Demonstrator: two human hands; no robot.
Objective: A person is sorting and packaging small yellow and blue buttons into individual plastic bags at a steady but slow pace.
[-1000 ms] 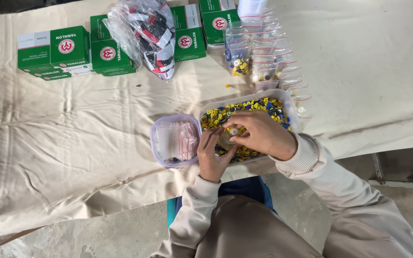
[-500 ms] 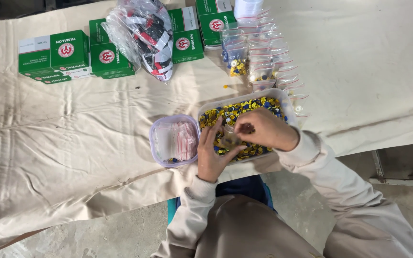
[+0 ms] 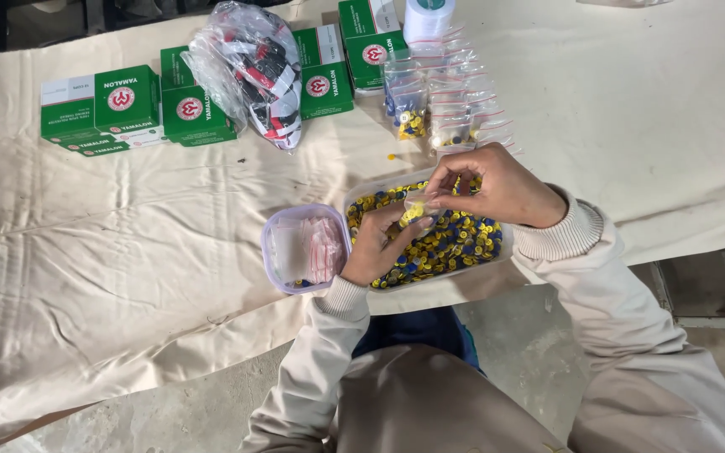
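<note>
Your right hand (image 3: 497, 186) has lifted out of the tray (image 3: 497, 256) near the desk's front edge; both hands' fingers now pinch a small clear bag (image 3: 417, 210) above it. Your left hand (image 3: 379, 245) feeds in yellow pieces; filling has begun.

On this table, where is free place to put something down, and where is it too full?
Free: the wide cloth left of the small tub, below the green boxes; also the cloth right of the bag row. Crowded: the far edge with boxes and plastic bag, and around the bead tray, where left hand and right hand hold a small bag.
</note>
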